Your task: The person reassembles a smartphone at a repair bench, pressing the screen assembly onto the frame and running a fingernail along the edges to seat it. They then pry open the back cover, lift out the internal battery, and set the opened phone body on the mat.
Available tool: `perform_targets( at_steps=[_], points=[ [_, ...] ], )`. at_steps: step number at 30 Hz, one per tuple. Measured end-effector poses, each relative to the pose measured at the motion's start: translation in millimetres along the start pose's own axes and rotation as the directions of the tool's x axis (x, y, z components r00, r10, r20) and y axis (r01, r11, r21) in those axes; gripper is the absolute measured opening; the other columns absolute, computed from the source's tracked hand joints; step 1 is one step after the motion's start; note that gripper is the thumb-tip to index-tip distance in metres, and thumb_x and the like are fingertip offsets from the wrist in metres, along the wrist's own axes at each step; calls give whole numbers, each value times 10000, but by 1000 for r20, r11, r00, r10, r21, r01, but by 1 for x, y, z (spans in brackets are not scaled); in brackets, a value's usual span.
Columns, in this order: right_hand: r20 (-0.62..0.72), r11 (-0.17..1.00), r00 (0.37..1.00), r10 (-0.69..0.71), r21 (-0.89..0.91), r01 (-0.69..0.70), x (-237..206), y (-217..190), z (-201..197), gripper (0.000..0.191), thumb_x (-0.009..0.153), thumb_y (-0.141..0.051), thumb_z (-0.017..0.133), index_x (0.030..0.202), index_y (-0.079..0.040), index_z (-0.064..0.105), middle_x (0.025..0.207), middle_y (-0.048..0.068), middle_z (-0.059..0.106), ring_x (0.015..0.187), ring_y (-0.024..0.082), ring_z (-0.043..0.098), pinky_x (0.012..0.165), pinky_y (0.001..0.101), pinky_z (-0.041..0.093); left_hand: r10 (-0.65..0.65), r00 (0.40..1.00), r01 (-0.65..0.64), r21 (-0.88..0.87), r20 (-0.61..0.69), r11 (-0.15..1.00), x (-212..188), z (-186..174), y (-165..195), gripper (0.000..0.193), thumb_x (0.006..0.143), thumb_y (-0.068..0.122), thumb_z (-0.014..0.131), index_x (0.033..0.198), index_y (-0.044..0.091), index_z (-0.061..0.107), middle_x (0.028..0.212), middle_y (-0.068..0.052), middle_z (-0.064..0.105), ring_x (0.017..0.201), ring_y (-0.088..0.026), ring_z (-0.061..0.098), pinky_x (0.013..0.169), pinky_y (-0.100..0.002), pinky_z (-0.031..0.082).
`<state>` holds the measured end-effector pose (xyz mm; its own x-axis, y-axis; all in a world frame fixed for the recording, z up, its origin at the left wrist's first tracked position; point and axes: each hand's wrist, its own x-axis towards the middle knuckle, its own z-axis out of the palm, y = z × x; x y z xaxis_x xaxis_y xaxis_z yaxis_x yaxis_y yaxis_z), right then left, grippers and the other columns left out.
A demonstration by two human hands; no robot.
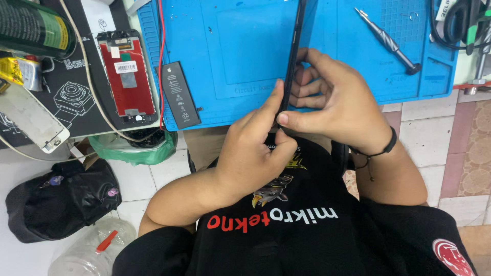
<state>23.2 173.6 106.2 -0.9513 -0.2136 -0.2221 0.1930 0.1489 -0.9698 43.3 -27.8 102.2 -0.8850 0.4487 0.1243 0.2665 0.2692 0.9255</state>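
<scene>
Edge-on, a thin black slab-shaped phone (292,61) is standing on its long side above the blue silicone work mat (245,51), at the mat's near edge. Left hand (253,148) is pinching the phone's lower end, thumb against the edge. Right hand (332,97) is grasping its far face, fingers curled. Lying on the mat: a flat black battery (177,94) and a grey metal screwdriver (387,40).

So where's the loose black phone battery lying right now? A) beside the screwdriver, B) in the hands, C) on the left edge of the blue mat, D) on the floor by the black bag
C: the black battery lies on the blue mat's left edge, beside the red-backed screen, while both hands hold the phone edge-on.
</scene>
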Motion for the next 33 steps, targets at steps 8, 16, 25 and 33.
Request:
perform_targets(
  at_steps=[8,16,25,33],
  points=[
    [-16,997,999,-42,-60,41,0,2,7,765,756,-112,887,1390,43,489,1080,33,561,987,113,674,938,298,649,-9,999,11,41,-44,999,-1,3,1,632,910,-35,642,1509,-79,447,891,-171,641,757,-245,667,703,-351,540],
    [-12,999,1000,-17,39,17,-4,12,1,981,758,-52,854,1578,75,331,1245,88,575,1132,181,658,984,324,619,46,996,-51,-65,-71,997,1,2,1,589,936,-37,656,1500,-35,487,1134,-182,708,947,-205,772,828,-276,618],
    [180,894,982,55,430,-129,-10,15,-12,774,835,26,747,1531,63,409,1351,145,598,1215,214,646,1025,371,590,-29,975,159,-604,220,781,14,-14,-23,830,927,-26,822,1622,64,377,1571,-129,428,1450,-221,503,1174,-391,562],
    [243,878,964,111,431,-209,-6,28,-17,769,800,-10,764,1502,30,451,1374,135,614,1247,216,633,1045,364,558,-127,960,269,-698,250,663,16,-4,-25,1034,826,-20,893,1661,74,290,1503,-131,471,1338,-242,563,1088,-422,571]
  ],
)
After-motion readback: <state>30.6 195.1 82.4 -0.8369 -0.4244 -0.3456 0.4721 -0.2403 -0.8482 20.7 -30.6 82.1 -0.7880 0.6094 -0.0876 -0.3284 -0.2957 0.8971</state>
